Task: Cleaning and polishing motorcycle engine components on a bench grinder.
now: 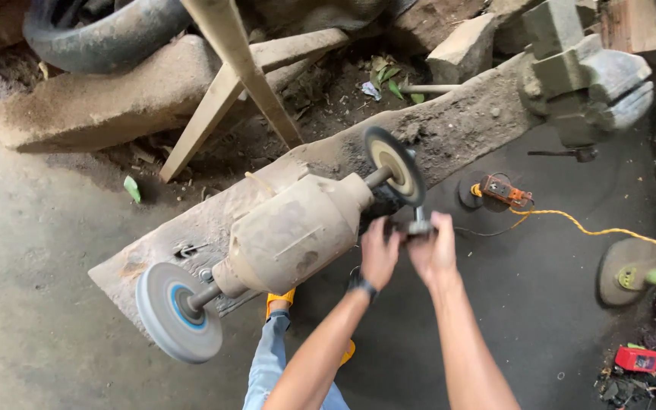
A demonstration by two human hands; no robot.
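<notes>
Seen from above, a person stands at a long, dusty bench (465, 125) that runs from lower left to upper right. A bench grinder (290, 231), coated in dust, sits near the bench's lower-left end, along its near edge. Its shaft carries a grey wheel (170, 311) with a blue centre out past the lower-left end, and a dark wheel (394, 165) with a pale centre at the other side, over the near edge.

Both hands meet just below the dark wheel, off the bench's near edge. The left hand (379, 254), a dark band at its wrist, is curled closed around one side of a small metal part (419, 227). The right hand (434, 250) is curled around the other side, fingers pressed to the part. The two hands touch each other. The part lies close under the dark wheel; whether it touches the wheel cannot be told.

A grey vise (586, 76) stands at the bench's upper-right end. A yellow cord (594, 231) trails across the floor to the right. A tyre (100, 34) lies at upper left, beyond the bench.
</notes>
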